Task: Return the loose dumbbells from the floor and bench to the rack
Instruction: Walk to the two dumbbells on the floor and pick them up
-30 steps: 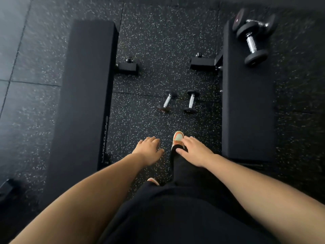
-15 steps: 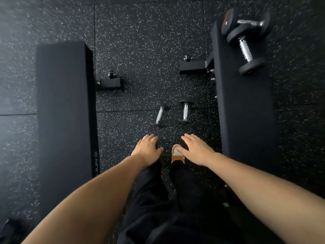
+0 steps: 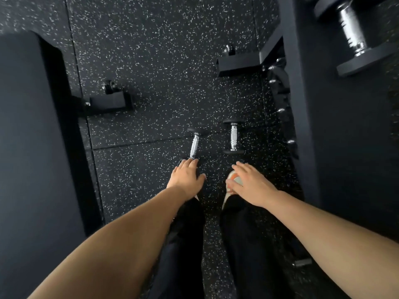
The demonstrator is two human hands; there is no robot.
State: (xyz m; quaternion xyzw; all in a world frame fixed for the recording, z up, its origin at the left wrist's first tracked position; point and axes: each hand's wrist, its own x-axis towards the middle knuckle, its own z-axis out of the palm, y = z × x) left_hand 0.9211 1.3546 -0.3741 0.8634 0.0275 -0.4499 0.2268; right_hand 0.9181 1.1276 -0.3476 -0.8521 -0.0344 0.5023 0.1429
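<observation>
Two small dumbbells with chrome handles and black heads lie side by side on the speckled floor between two benches. My left hand point(image 3: 186, 176) is open, palm down, its fingertips over the near head of the left small dumbbell point(image 3: 194, 145). My right hand point(image 3: 251, 183) is open, palm down, just short of the right small dumbbell point(image 3: 233, 137), not touching it. A larger dumbbell point(image 3: 354, 37) lies on the right bench point(image 3: 345, 137) at the top right, partly cut off by the frame. No rack is in view.
A black bench point(image 3: 32, 147) fills the left side, with a foot bracket point(image 3: 110, 100) jutting toward the middle. The right bench has its own bracket point(image 3: 239, 61) and bolts along its frame. My feet in orange-and-white shoes point(image 3: 232, 186) stand below the hands.
I have bent lower and closer to the floor. Both hands have moved forward toward the two small dumbbells; the left hand now reaches the near end of the left one.
</observation>
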